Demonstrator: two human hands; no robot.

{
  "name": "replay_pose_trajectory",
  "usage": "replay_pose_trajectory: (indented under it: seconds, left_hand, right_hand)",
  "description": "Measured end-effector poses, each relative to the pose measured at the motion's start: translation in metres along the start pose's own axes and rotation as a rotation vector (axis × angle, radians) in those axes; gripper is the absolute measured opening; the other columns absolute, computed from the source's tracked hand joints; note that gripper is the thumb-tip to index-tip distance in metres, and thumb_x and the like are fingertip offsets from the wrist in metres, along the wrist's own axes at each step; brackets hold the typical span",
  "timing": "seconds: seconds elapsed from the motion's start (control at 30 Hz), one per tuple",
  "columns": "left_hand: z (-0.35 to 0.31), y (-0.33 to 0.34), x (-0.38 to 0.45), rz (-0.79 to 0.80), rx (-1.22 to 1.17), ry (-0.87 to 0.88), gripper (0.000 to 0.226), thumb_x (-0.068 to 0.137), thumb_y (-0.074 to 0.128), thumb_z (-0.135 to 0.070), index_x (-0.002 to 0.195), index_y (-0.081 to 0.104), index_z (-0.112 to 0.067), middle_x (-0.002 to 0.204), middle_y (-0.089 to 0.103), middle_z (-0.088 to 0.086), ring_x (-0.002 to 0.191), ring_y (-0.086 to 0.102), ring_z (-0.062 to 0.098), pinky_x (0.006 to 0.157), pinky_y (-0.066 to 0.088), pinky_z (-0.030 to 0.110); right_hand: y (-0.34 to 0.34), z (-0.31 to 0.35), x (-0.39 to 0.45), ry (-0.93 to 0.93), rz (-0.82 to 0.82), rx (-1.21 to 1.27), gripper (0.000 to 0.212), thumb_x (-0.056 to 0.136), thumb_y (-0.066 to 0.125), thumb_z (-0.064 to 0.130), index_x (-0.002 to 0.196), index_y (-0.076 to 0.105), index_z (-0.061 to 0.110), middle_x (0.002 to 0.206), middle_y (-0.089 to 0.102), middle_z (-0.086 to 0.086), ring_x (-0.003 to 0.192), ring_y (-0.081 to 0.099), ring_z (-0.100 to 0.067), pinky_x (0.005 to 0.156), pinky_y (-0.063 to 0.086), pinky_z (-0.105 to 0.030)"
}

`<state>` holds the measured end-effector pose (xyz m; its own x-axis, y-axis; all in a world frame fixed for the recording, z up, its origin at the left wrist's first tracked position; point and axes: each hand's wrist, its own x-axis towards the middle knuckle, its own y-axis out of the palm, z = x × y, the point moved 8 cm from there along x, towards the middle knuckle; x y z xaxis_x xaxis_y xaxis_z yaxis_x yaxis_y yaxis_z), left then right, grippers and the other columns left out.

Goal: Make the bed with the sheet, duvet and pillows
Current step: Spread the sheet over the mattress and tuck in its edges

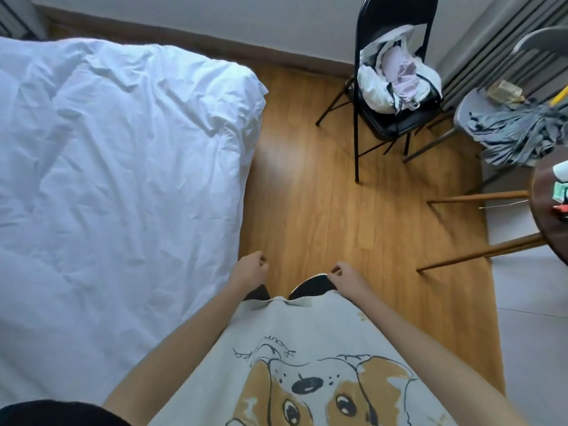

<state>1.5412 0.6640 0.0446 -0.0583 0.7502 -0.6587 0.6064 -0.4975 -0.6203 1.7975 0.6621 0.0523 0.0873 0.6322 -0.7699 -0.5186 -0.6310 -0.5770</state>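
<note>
- Two bare hands hang in front of the person's body, just beside the near edge of the white crumpled cotton duvet (116, 167), which covers the bed and drapes over its side toward the wooden plank floor (307, 195).
- Left hand (250, 269): just beside the duvet edge, apparently not touching it; fingers loosely curled, grasping nothing.
- Right hand (345, 276): further from the duvet, over the floor; fingers loosely curled, empty.
- Recommended step: take the draped duvet edge in both hands, set well apart, and pull outward evenly to flatten the creases.
- No pillow is identifiable; a black folding metal chair (396, 72), well apart from the duvet, carries a white bundle.
</note>
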Motion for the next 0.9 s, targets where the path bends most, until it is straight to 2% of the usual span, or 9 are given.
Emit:
replay_pose_trajectory:
  seconds: [0.17, 0.3, 0.4, 0.5, 0.57, 0.63, 0.7, 0.9]
  left_hand:
    - [-0.05, -0.037, 0.074, 0.041, 0.027, 0.011, 0.031, 0.097, 0.042, -0.028, 0.123, 0.055, -0.016, 0.12, 0.063, 0.002, 0.103, 0.059, 0.02, 0.086, 0.048, 0.032]
    - [-0.084, -0.056, 0.148, 0.098, 0.014, -0.022, 0.032, 0.097, 0.044, -0.027, 0.124, 0.055, -0.016, 0.121, 0.063, 0.002, 0.103, 0.06, 0.019, 0.091, 0.05, 0.034]
    - [-0.125, -0.088, 0.207, 0.071, 0.007, -0.064, 0.032, 0.096, 0.046, -0.026, 0.124, 0.055, -0.015, 0.122, 0.062, 0.003, 0.105, 0.059, 0.019, 0.088, 0.049, 0.031]
    - [-0.164, -0.123, 0.253, 0.034, -0.023, -0.117, 0.027, 0.093, 0.046, -0.026, 0.115, 0.058, -0.017, 0.113, 0.065, 0.001, 0.097, 0.06, 0.018, 0.083, 0.049, 0.031]
    - [-0.191, -0.142, 0.278, 0.015, -0.034, -0.121, 0.025, 0.091, 0.045, -0.025, 0.111, 0.059, -0.019, 0.107, 0.067, 0.002, 0.093, 0.061, 0.02, 0.083, 0.052, 0.035]
    - [-0.211, -0.16, 0.304, -0.013, -0.056, -0.124, 0.027, 0.091, 0.045, -0.025, 0.112, 0.06, -0.02, 0.108, 0.066, 0.003, 0.095, 0.061, 0.02, 0.084, 0.051, 0.037]
    - [-0.226, -0.18, 0.325, -0.047, -0.083, -0.14, 0.027, 0.091, 0.045, -0.024, 0.113, 0.06, -0.019, 0.111, 0.065, 0.003, 0.098, 0.06, 0.02, 0.086, 0.05, 0.036]
    - [-0.218, -0.246, 0.405, -0.101, -0.175, -0.237, 0.028, 0.094, 0.046, -0.024, 0.118, 0.058, -0.019, 0.116, 0.065, 0.003, 0.103, 0.06, 0.022, 0.085, 0.048, 0.032]
  right_hand:
    - [-0.054, 0.033, 0.065, 0.009, -0.014, 0.057, 0.022, 0.092, 0.049, 0.028, 0.111, 0.056, 0.02, 0.101, 0.062, 0.0, 0.09, 0.059, -0.02, 0.071, 0.046, -0.032]
    - [-0.106, 0.073, 0.143, -0.032, 0.028, -0.012, 0.019, 0.094, 0.046, 0.027, 0.106, 0.057, 0.018, 0.103, 0.064, -0.003, 0.092, 0.06, -0.023, 0.076, 0.048, -0.034]
    - [-0.164, 0.111, 0.21, -0.087, 0.08, -0.109, 0.021, 0.095, 0.047, 0.033, 0.107, 0.056, 0.018, 0.106, 0.064, -0.003, 0.089, 0.06, -0.021, 0.071, 0.046, -0.032]
    - [-0.226, 0.152, 0.265, -0.136, 0.105, -0.18, 0.016, 0.093, 0.048, 0.03, 0.102, 0.056, 0.021, 0.104, 0.065, -0.002, 0.08, 0.059, -0.019, 0.064, 0.044, -0.029]
    - [-0.267, 0.177, 0.293, -0.168, 0.08, -0.22, 0.014, 0.092, 0.045, 0.032, 0.099, 0.055, 0.024, 0.105, 0.065, 0.0, 0.086, 0.06, -0.02, 0.072, 0.051, -0.032]
    - [-0.299, 0.201, 0.322, -0.193, 0.085, -0.266, 0.021, 0.094, 0.045, 0.034, 0.109, 0.055, 0.023, 0.108, 0.065, 0.0, 0.091, 0.06, -0.021, 0.079, 0.053, -0.037]
    - [-0.327, 0.23, 0.344, -0.23, 0.094, -0.333, 0.026, 0.095, 0.045, 0.033, 0.116, 0.055, 0.02, 0.111, 0.064, 0.0, 0.094, 0.06, -0.021, 0.08, 0.052, -0.036]
    - [-0.368, 0.327, 0.413, -0.286, 0.154, -0.473, 0.026, 0.096, 0.046, 0.034, 0.115, 0.054, 0.019, 0.114, 0.064, -0.003, 0.097, 0.06, -0.022, 0.084, 0.051, -0.038]
